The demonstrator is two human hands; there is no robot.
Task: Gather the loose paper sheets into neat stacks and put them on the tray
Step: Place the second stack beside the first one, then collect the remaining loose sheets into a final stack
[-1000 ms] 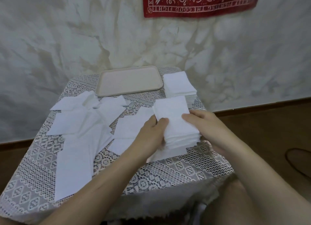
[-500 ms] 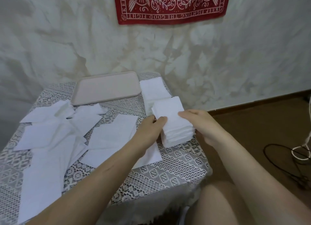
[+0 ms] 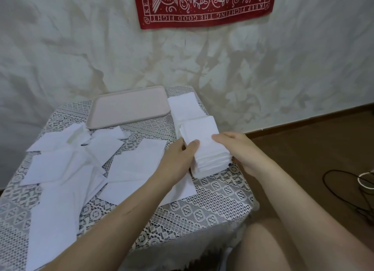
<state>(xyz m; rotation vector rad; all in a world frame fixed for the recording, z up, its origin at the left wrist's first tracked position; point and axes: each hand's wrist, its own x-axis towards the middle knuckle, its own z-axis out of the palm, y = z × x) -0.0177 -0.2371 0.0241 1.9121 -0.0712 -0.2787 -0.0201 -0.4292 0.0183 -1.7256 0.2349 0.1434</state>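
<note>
A thick stack of white paper sheets sits near the table's right edge. My left hand grips its left side, thumb on top. My right hand grips its right side, thumb on top too. Just behind it lies a second white stack, touching or overlapped by the held one. A pale pink tray with nothing in it rests at the back of the table. Several loose white sheets lie scattered across the left and middle.
The small table carries a white lace cloth and stands against a crumpled white backdrop. A red banner hangs above. Brown floor lies to the right, with dark cables on it. My bare knee is at the lower right.
The view has shifted right and up, so the table sits further left in frame. Both hands have carried the gripped stack toward the back, up against the second stack.
</note>
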